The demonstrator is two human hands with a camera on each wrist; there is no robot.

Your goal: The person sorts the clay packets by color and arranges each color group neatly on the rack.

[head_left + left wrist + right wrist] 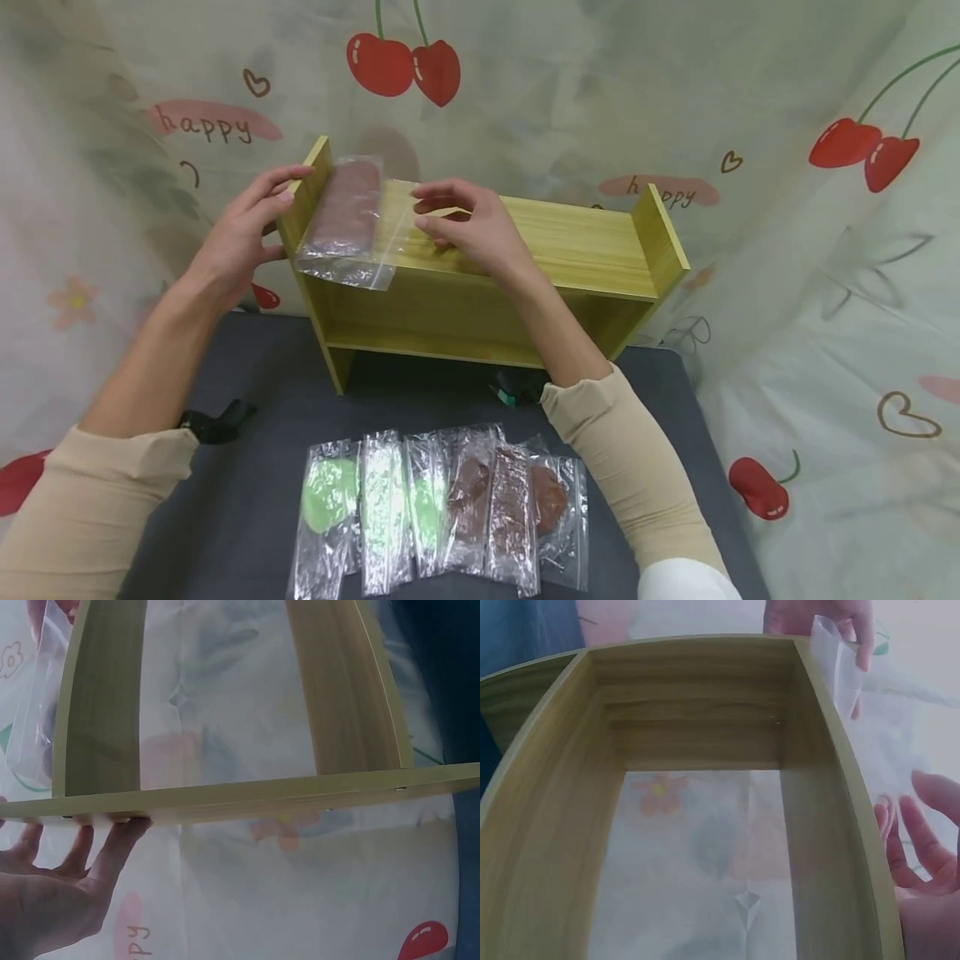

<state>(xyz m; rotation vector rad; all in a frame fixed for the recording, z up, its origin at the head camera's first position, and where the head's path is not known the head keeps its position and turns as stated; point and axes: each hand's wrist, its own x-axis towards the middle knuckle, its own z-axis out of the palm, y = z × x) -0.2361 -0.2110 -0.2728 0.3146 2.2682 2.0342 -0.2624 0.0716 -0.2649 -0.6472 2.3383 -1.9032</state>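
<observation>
In the head view, a clear zip bag (347, 212) with a flat reddish-brown piece inside lies on the upper board of a small wooden shelf (585, 242), beside its left side panel. My left hand (243, 221) touches that panel; the left wrist view shows the fingertips of my left hand (71, 877) against its outer face. Just right of the bag, above the board, my right hand (476, 225) hovers with loosely bent fingers. The right wrist view shows nothing between the fingers of my right hand (926, 862), which is apart from the bag (836, 667).
On the dark table (247, 500), several zip bags lie in a row in front of the shelf, some with green pieces (330, 492), others with brown ones (512, 508). A black strap (221, 421) lies left. A cherry-print curtain (525, 100) hangs behind.
</observation>
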